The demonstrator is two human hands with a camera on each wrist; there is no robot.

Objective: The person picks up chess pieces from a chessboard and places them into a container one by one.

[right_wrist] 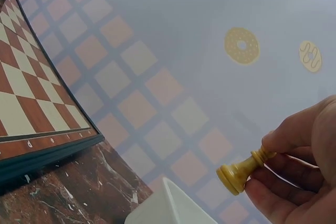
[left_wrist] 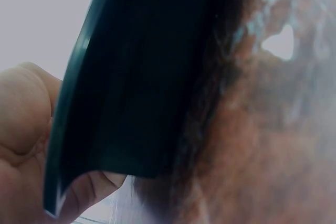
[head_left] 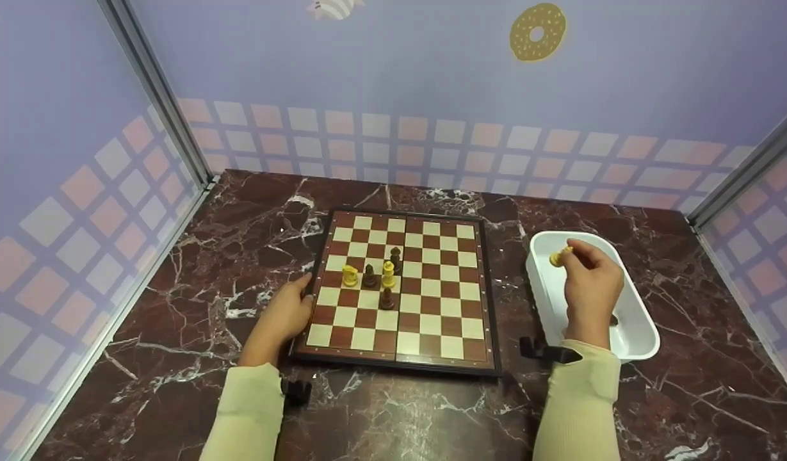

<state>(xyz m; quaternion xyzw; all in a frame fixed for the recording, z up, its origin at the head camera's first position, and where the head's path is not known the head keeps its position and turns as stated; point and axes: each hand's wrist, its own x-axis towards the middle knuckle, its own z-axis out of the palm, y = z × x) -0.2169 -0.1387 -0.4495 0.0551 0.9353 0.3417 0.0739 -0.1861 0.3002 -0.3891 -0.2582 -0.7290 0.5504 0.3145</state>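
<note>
From my station I have a polished-looking surface (head_left: 367,410), dark red-brown stone pattern with pale veins, and on it the chessboard (head_left: 442,288), dark-framed, cream and brown squares, a seam down its middle; I'd steady it lightly with the left hand (head_left: 284,314), which rests at its left edge, though I cannot tell whether those fingers curl round the frame. To the board's right sits the white tray (head_left: 631,307), smooth and oblong with rounded corners and raised walls, so I would pass over its rim with room to spare. My right hand (head_left: 593,282) is above it, narrow, thumb and fingers pinching a yellow chess piece (right_wrist: 239,174) that tilts, its round, stepped base jutting out; that curved, slick-looking body might twist in the grip, I judge, so I'd turn the base straight down before letting go. On the board's left half a taller yellow piece (head_left: 388,274), a yellow knight (head_left: 349,276) and three dark pieces (head_left: 369,277) stand close together, so I'd work near them from above, fingers tucked, to avoid toppling one. In the tray a dark object (head_left: 614,321) shows beside my wrist, too hidden to name
</note>
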